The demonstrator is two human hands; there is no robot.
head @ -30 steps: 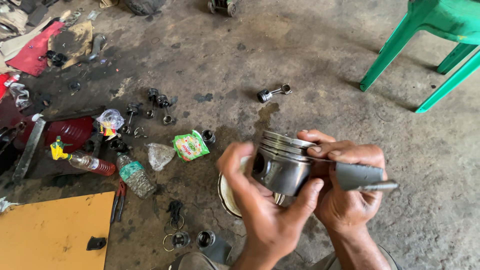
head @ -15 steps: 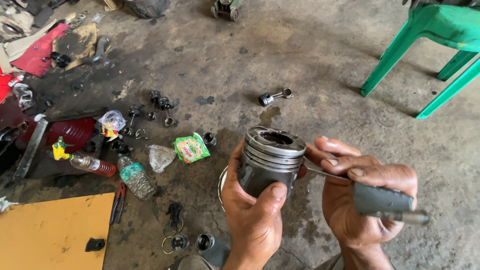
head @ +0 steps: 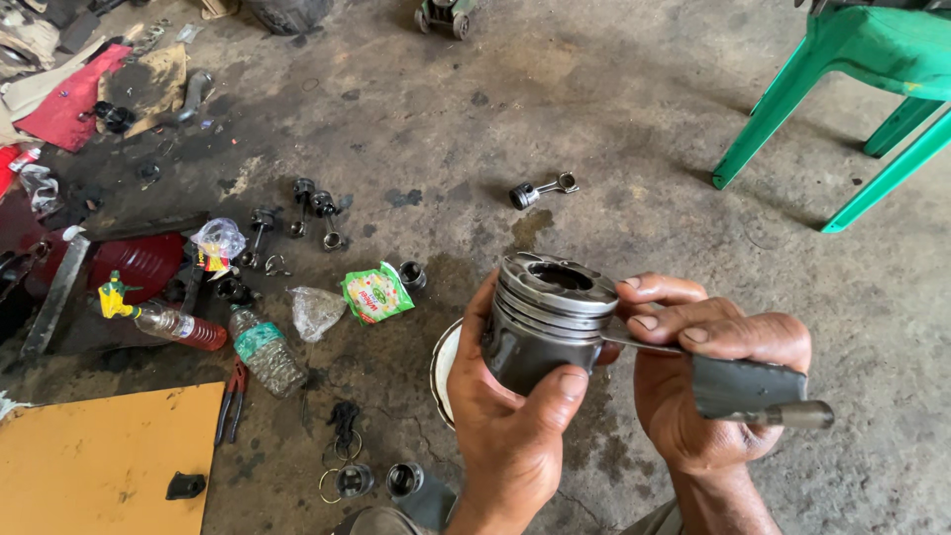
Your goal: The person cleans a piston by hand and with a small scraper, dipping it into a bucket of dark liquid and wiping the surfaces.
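Piston (head: 543, 319) — ridged grey metal cylinder, clamped in left hand (head: 510, 416) grip, right hand (head: 708, 381) closed on flat steel blade tool (head: 733, 384).

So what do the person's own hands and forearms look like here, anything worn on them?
Both are bare. The left hand and right hand carry no gloves, rings or watch that show, and no sleeve reaches the visible forearms. The fingers and nails look smudged with dark grime. Short nails show on the right fingertips.

Grey metal piston (head: 547, 317) with ringed grooves, upright, crown slightly tilted, held above the floor; a thin blade (head: 639, 344) touches its groove.
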